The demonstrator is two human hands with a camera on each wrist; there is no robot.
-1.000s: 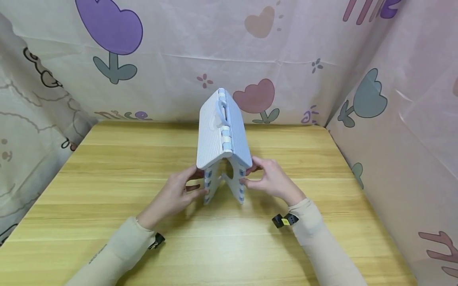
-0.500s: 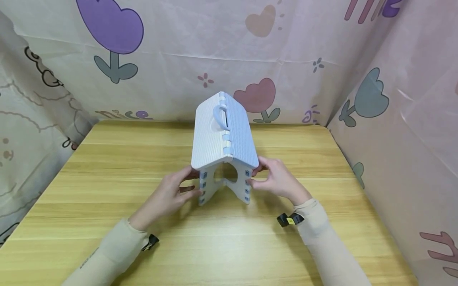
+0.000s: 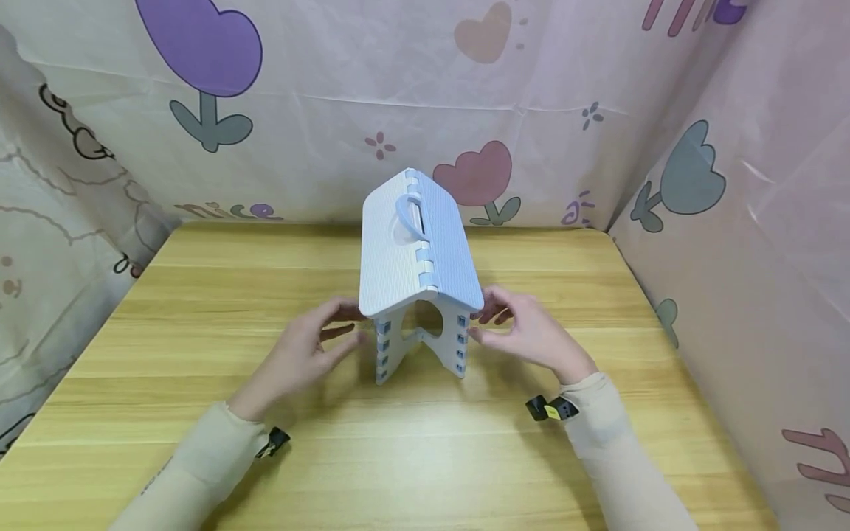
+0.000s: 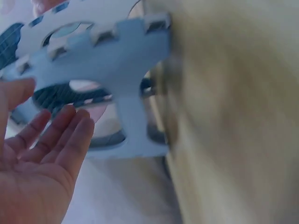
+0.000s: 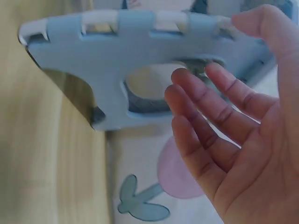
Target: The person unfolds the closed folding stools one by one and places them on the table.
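A white and light-blue folding step stool (image 3: 388, 269) stands on the table, its two top panels sloped like a roof. The blue carry handle (image 3: 403, 215) sticks up at the ridge between them. Its legs are spread apart below, with oval cut-outs and notched edges. My left hand (image 3: 299, 354) is beside the left leg panel, fingers relaxed and a little apart from it. On the other side, my right hand (image 3: 534, 335) is spread near the right leg panel (image 5: 107, 65). Whether the right thumb (image 5: 261, 25) touches the panel's edge, I cannot tell.
The wooden table (image 3: 425, 457) carries the stool. Behind it hangs a white cloth (image 3: 319, 147) printed with flowers and hearts, and similar cloth (image 3: 783, 295) closes off the right side.
The stool's legs have spread wider and its top panels slope more shallowly than a second ago. Both hands have let go of the leg panels and moved outward.
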